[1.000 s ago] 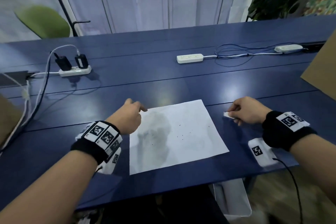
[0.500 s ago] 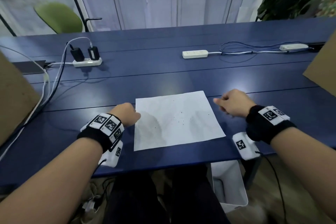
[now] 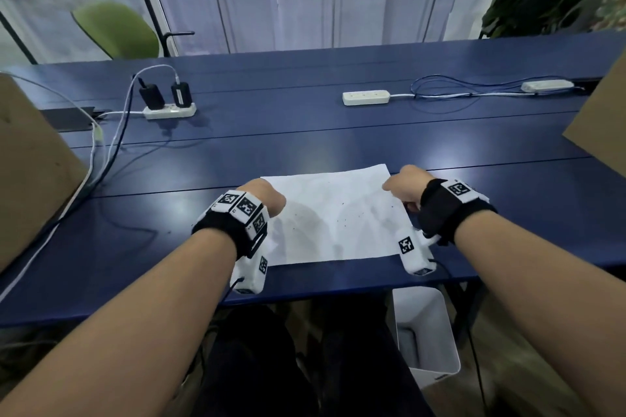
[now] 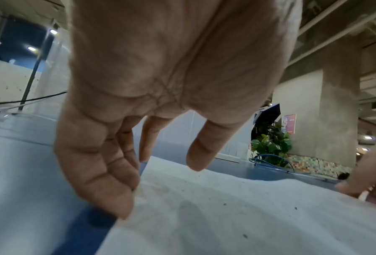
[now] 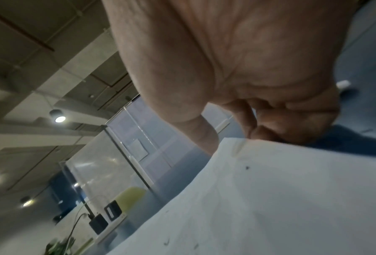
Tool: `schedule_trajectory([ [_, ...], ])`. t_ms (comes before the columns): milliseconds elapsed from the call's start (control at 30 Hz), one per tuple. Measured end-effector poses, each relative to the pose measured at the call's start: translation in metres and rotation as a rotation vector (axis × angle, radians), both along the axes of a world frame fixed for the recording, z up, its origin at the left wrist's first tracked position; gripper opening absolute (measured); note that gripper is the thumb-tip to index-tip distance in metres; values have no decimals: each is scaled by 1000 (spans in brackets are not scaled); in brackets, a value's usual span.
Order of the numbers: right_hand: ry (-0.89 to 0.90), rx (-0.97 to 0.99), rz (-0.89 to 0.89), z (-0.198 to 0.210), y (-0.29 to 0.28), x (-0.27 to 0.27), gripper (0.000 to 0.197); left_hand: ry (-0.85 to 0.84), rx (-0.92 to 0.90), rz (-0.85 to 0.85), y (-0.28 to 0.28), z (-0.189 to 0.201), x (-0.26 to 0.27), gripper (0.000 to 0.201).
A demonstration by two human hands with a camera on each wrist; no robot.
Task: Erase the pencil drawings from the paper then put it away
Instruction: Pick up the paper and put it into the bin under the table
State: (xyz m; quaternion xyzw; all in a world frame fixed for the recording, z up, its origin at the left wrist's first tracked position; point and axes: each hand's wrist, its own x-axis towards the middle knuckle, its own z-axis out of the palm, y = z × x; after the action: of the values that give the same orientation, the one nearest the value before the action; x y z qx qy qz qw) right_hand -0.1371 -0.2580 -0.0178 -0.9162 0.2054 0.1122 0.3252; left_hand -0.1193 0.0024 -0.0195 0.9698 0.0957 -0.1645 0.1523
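In the right hand [image 5: 237, 69], pinched paper [image 5: 291, 198].

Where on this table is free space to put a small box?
Bare: the table band between the paper and the left strip and middle strip, and the stretch from the right hand to the right cardboard, save one small white piece. Crowded: the far-left corner, with chargers and cables.

Paper [image 3: 338, 213]: white, flecked with tiny dark specks. Table [image 3: 305, 135] under paper: deep blue. Wristbands [image 3: 242, 208] at paper's sides: black, with white blocks carrying black-and-white square codes. Beyond paper: white power strip [image 3: 365, 97], black chargers [image 3: 151, 96], green chair [image 3: 115, 29]. Left of paper: brown cardboard [image 3: 30, 162].
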Motion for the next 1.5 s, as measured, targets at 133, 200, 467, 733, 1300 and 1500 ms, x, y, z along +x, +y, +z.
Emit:
schedule_trajectory([
  [133,32,47,-9,-4,-6,-5,9,-13,-186,123,12,-9,-1,16],
  [200,22,60,-12,-10,-11,-9,9,-27,-254,150,19,-15,0,18],
  [467,-92,168,-16,-22,-31,-29,19,-135,-342,62,43,-27,-24,31],
  [733,-144,514,-103,-30,-49,-67,19,-86,-672,148,37,-26,-54,59],
  [1300,133,575,-97,-76,-130,-223,8,464,-847,-38,-14,-71,-185,22],
  [1500,207,503,-241,-143,-140,-206,17,448,-817,68,-57,-119,-170,12],
])
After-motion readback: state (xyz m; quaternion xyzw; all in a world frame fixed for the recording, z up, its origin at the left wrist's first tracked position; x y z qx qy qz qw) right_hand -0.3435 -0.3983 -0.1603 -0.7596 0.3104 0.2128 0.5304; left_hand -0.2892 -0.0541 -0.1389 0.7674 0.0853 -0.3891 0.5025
